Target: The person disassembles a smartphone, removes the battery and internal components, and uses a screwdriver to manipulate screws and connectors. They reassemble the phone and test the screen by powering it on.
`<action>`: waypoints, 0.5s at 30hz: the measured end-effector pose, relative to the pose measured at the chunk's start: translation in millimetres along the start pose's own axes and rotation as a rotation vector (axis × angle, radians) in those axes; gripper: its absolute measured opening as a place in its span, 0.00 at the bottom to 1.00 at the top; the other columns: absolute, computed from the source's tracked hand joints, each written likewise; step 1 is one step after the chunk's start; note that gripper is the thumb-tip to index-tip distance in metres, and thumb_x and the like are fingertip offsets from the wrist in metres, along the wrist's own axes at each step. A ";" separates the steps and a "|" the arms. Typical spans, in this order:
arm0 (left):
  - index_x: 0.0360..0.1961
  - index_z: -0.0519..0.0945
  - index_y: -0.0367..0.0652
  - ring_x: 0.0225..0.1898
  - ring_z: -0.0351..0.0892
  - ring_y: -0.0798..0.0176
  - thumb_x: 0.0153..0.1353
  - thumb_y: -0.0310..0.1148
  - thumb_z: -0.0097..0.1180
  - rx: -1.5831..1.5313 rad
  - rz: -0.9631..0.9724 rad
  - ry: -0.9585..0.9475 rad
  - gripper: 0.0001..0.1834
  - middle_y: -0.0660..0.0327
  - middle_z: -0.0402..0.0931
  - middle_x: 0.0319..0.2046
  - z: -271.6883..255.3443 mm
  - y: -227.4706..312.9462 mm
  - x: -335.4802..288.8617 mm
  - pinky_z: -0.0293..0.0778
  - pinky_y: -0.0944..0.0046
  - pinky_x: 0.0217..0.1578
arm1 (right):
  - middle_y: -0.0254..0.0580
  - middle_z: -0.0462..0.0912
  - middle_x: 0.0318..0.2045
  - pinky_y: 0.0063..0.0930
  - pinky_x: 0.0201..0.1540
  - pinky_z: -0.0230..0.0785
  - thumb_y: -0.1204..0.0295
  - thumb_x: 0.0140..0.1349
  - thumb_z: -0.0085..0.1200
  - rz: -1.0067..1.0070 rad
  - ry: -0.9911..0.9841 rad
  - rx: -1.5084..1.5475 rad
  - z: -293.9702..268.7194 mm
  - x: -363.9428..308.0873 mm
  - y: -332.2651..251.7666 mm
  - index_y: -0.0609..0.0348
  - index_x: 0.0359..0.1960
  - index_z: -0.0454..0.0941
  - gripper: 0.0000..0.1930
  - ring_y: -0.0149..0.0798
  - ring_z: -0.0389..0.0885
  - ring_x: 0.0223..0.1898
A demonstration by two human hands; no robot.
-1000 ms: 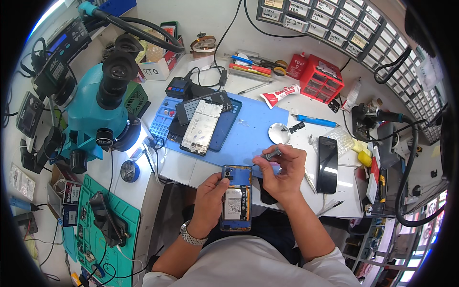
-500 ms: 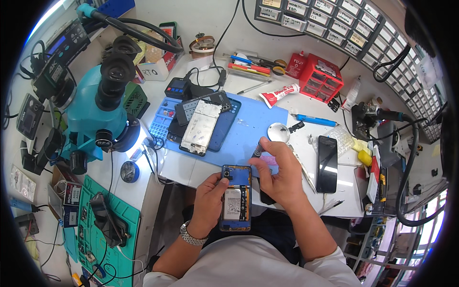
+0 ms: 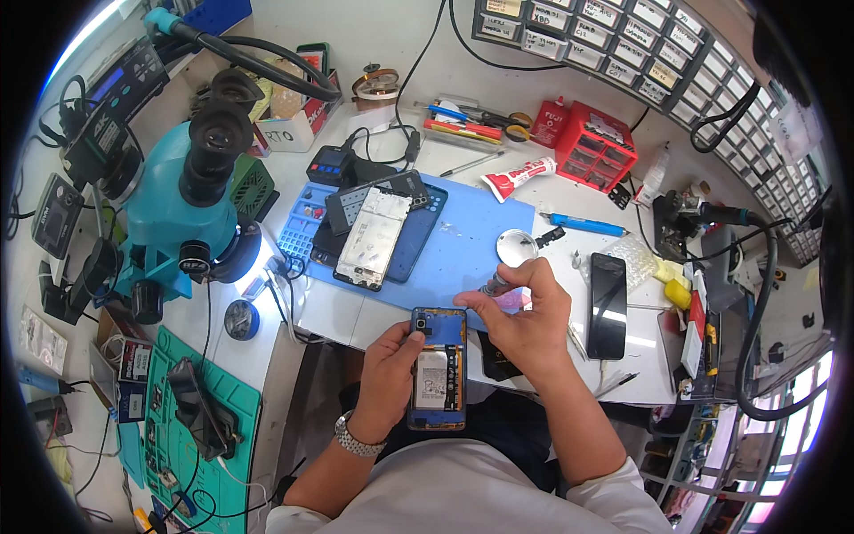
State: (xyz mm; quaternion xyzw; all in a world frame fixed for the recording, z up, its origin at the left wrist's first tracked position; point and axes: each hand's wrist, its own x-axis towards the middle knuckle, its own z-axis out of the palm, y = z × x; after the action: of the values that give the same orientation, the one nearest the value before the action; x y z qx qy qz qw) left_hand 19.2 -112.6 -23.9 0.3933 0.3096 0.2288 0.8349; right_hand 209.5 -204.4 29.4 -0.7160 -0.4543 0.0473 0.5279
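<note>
One opened phone (image 3: 440, 381), gripped by the left hand (image 3: 390, 359) just short of the blue mat (image 3: 485, 233), is best held steady while the grey tool (image 3: 494, 285), pinched in the right hand (image 3: 527, 313), is guided lightly.

The blue phone (image 3: 438, 372) is held back-up, uncovered, pale battery showing; the grey tool (image 3: 492, 286) slants near its top-right corner.
</note>
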 end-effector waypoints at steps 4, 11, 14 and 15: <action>0.59 0.82 0.32 0.40 0.88 0.72 0.80 0.32 0.55 0.006 0.002 0.014 0.16 0.60 0.88 0.44 1.2 -1.0 1.0 0.85 0.69 0.44 | 0.55 0.90 0.44 0.34 0.45 0.83 0.77 0.64 0.73 -0.014 0.024 0.110 6.6 4.9 2.9 0.65 0.46 0.78 0.15 0.41 0.93 0.45; 0.59 0.82 0.32 0.39 0.88 0.72 0.80 0.32 0.55 -0.001 0.007 0.008 0.16 0.60 0.88 0.43 0.6 0.5 0.1 0.85 0.69 0.43 | 0.54 0.90 0.45 0.33 0.48 0.85 0.80 0.65 0.70 -0.027 -0.022 -0.067 5.0 4.8 -6.5 0.66 0.51 0.78 0.16 0.41 0.94 0.46; 0.59 0.82 0.32 0.39 0.88 0.72 0.80 0.33 0.55 0.002 0.004 -0.001 0.16 0.60 0.88 0.43 -0.3 -1.6 1.7 0.85 0.69 0.42 | 0.54 0.90 0.46 0.34 0.47 0.85 0.82 0.64 0.69 0.060 0.001 0.223 13.6 -1.2 5.5 0.65 0.52 0.78 0.17 0.44 0.94 0.45; 0.58 0.81 0.31 0.39 0.88 0.73 0.81 0.33 0.54 0.002 0.000 0.005 0.15 0.60 0.88 0.43 0.9 -0.5 1.1 0.84 0.69 0.42 | 0.54 0.90 0.46 0.35 0.47 0.85 0.82 0.64 0.69 0.131 0.004 0.368 15.6 -3.2 8.5 0.65 0.53 0.78 0.17 0.45 0.94 0.44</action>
State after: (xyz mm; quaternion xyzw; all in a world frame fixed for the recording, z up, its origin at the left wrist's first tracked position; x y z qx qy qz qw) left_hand 20.6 -112.6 -24.3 0.3935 0.3118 0.2296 0.8338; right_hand 204.2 -195.7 14.5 -0.6354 -0.3894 0.1626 0.6467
